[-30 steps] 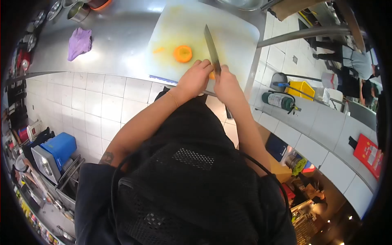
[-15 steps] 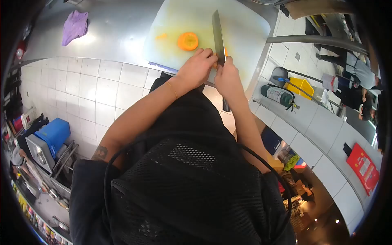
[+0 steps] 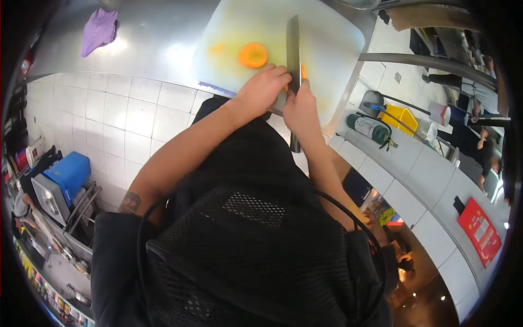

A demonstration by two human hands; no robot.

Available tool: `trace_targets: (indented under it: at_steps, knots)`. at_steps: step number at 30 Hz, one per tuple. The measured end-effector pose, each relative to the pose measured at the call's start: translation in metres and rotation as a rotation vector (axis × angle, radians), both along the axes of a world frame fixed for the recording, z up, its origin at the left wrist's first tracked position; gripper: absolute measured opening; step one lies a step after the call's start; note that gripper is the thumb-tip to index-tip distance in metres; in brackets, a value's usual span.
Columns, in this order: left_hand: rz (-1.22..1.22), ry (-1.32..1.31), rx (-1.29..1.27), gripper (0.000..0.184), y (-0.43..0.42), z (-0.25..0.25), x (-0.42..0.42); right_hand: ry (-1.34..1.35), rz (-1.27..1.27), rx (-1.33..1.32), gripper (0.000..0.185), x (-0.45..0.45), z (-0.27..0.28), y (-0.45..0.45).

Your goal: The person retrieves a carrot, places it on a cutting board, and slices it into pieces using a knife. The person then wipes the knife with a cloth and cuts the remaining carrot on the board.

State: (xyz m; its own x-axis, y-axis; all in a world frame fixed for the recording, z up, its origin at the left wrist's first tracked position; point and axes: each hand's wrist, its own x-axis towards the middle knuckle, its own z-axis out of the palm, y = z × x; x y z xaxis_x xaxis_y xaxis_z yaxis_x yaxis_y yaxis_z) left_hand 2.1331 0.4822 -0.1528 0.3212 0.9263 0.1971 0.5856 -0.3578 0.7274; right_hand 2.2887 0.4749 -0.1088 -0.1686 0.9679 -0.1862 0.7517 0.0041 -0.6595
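On the white cutting board (image 3: 332, 49), my right hand (image 3: 301, 111) grips a kitchen knife (image 3: 293, 46). The blade points away from me, and the black handle sticks out below the hand. My left hand (image 3: 267, 87) has its fingers curled close beside the blade, over a carrot piece (image 3: 286, 88) that is mostly hidden under them. Just right of the blade shows an orange slice (image 3: 303, 71). A thick carrot chunk (image 3: 253, 55), cut face showing, lies left of the knife. Small orange bits (image 3: 216, 49) are farther left on the board.
A purple cloth (image 3: 99, 31) lies on the steel counter (image 3: 152, 38) to the left. At the right are a green fire extinguisher (image 3: 369, 128), a yellow bucket (image 3: 399, 120) and a metal rail (image 3: 430, 61). Another person (image 3: 471, 136) is at the far right.
The knife has turned to stand straighter in view, its tip shifting slightly right and its handle slightly left. Both hands keep their places at the blade. The whole view has shifted a little.
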Motion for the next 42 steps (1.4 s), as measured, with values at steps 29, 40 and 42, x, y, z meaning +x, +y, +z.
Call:
trace_targets:
  at_steps: [29, 40, 42]
  knots:
    - [0.083, -0.079, 0.083, 0.018, -0.01, 0.002, 0.023, -0.04, 0.112, 0.304, 0.032, 0.055, 0.037, -0.006]
    - [-0.243, 0.215, 0.21, 0.02, -0.001, 0.082, 0.002, -0.118, 0.127, 0.214, 0.027, 0.092, 0.024, -0.036]
    - [-0.256, 0.205, 0.081, 0.019, 0.007, 0.079, 0.007, -0.145, 0.155, 0.194, 0.026, 0.101, 0.028, -0.039]
